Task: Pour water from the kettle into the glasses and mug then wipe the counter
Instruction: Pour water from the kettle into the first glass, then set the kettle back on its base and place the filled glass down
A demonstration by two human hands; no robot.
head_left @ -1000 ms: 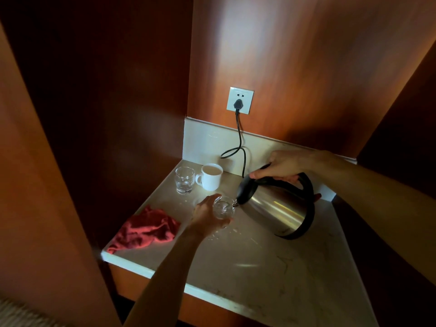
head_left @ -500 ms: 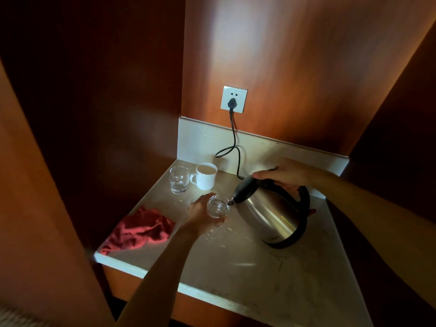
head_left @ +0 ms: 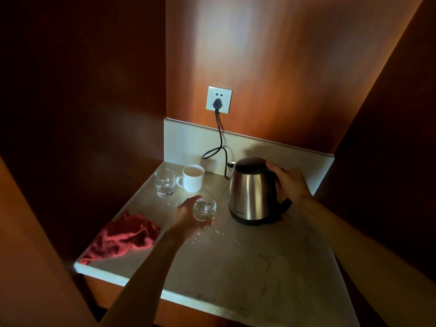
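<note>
The left hand (head_left: 188, 217) gripped a glass (head_left: 204, 208) just above the counter (head_left: 247, 267); the right hand (head_left: 291, 182) held the upright kettle (head_left: 253, 192) by its handle. The wet glass might have slipped, and water drops by it risked spreading before the red cloth (head_left: 122, 234) was used.

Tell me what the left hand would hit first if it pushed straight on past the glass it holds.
The left hand points toward the back wall. Pushing the held glass straight on, it would probably meet the white mug first; depth is unclear, so it might slip past it on the right.
</note>
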